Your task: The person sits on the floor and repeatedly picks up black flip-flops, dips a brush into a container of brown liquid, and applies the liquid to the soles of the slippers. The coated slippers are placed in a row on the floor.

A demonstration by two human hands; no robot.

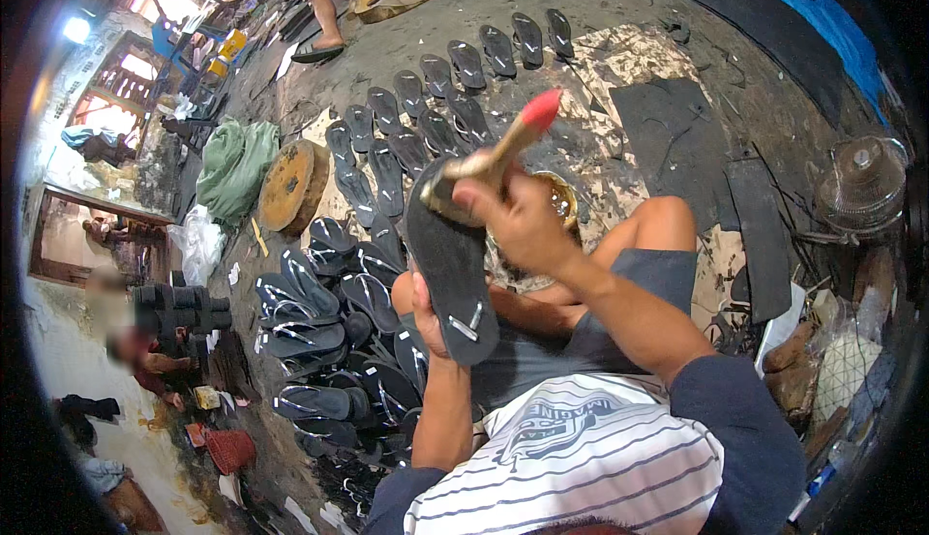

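My left hand [427, 314] grips a long black sandal sole [447, 269] by its side, tilted up in front of my lap. A short white strip shows near the sole's lower end. In my right hand [527, 218] is a paintbrush [523, 135] with a wooden, red-tipped handle. Its bristle end lies against the upper part of the sole. Partly hidden behind my right hand, a round pot [564, 193] with yellowish, glue-like contents stands on the floor. Rows of black soles [436, 75] lie beyond the raised sole.
Left of my lap is a heap of black flip-flops [319, 341]. A round wooden block [293, 185] and green cloth [237, 163] lie farther left. Black sheets [668, 138] and a fan [864, 177] are on the right. Another person's leg [327, 17] shows at the far end.
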